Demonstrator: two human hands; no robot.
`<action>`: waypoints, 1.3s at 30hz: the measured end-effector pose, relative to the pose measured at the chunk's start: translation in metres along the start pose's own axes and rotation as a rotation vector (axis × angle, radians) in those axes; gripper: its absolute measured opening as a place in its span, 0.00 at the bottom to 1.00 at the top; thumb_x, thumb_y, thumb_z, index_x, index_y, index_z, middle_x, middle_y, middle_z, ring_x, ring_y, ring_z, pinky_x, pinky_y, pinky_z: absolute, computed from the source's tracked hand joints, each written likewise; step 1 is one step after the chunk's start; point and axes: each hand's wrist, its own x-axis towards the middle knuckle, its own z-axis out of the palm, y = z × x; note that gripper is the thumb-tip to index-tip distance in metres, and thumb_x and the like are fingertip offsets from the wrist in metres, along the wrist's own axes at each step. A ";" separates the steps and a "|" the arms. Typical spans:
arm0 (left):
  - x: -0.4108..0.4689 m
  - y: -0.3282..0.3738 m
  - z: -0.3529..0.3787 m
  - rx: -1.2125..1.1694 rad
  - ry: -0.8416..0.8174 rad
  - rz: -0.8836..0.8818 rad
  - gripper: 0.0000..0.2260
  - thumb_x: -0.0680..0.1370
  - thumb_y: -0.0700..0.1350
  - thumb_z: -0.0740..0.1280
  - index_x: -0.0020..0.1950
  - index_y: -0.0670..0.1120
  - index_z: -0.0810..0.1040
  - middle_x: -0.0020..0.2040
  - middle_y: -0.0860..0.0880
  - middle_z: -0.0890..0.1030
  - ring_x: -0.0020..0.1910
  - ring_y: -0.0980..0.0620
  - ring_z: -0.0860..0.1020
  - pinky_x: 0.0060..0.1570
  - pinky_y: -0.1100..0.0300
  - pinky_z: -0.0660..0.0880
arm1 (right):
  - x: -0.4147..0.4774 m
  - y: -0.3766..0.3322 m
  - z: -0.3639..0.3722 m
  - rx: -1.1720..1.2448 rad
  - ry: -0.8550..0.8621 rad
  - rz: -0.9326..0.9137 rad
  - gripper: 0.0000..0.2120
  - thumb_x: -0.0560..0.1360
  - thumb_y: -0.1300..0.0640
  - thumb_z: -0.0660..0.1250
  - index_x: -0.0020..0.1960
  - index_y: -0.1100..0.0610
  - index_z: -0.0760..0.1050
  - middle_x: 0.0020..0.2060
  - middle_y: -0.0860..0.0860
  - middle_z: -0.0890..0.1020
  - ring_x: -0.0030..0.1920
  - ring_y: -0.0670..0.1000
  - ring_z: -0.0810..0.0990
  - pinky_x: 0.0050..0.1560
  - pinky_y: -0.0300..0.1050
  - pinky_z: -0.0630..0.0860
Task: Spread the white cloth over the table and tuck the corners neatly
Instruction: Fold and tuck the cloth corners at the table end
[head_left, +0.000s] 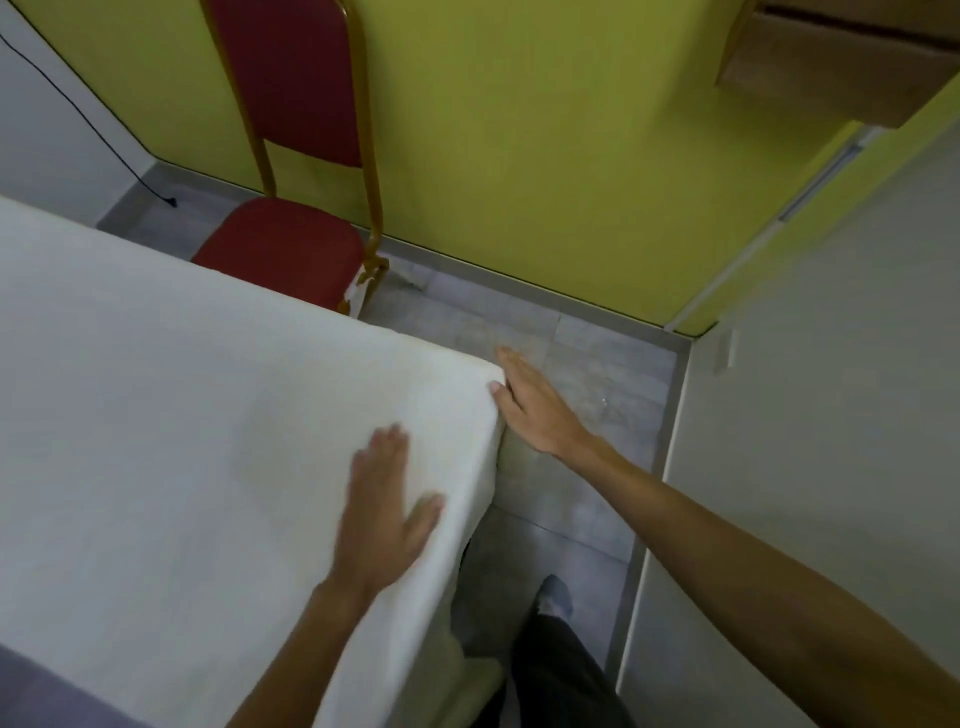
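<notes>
The white cloth (182, 389) lies spread over the table, draping past its near corner, where the left hand (384, 509) presses flat on top with straight fingers slightly spread and the right hand (530, 400) sets extended fingers against the corner, thumb touching the edge, with a red chair (291, 249) beyond.

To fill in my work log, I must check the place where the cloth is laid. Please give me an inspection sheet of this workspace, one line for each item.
Surface: the white cloth covers it and lies smooth.
Job's things: the corner of the cloth hangs over the edge.
Clutter: nothing seen.
Hands: left hand flat on the cloth near the edge; right hand at the corner, fingers straight, thumb touching the cloth.
Cables: black cable runs down the wall to the floor.
Surroundings: red chair, yellow-green wall, grey tiled floor, cardboard box.
</notes>
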 end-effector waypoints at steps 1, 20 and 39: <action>0.025 0.020 0.010 0.025 -0.001 0.032 0.34 0.81 0.61 0.54 0.81 0.44 0.49 0.82 0.47 0.48 0.80 0.49 0.44 0.78 0.49 0.43 | -0.007 0.006 -0.001 -0.007 -0.008 -0.033 0.27 0.86 0.49 0.50 0.81 0.60 0.52 0.81 0.57 0.57 0.81 0.54 0.54 0.79 0.45 0.48; 0.166 0.084 0.049 0.402 -0.061 0.263 0.20 0.81 0.46 0.59 0.70 0.38 0.72 0.70 0.36 0.73 0.71 0.36 0.70 0.73 0.42 0.63 | 0.013 0.048 0.008 -0.139 0.146 -0.100 0.07 0.77 0.67 0.64 0.54 0.65 0.76 0.47 0.62 0.79 0.45 0.61 0.79 0.41 0.48 0.71; 0.174 0.090 0.056 0.155 0.032 0.131 0.06 0.72 0.44 0.74 0.39 0.43 0.83 0.38 0.44 0.82 0.39 0.46 0.78 0.51 0.50 0.76 | -0.001 0.080 0.051 -0.069 0.146 0.095 0.09 0.75 0.64 0.69 0.54 0.61 0.76 0.46 0.60 0.81 0.42 0.60 0.81 0.38 0.49 0.75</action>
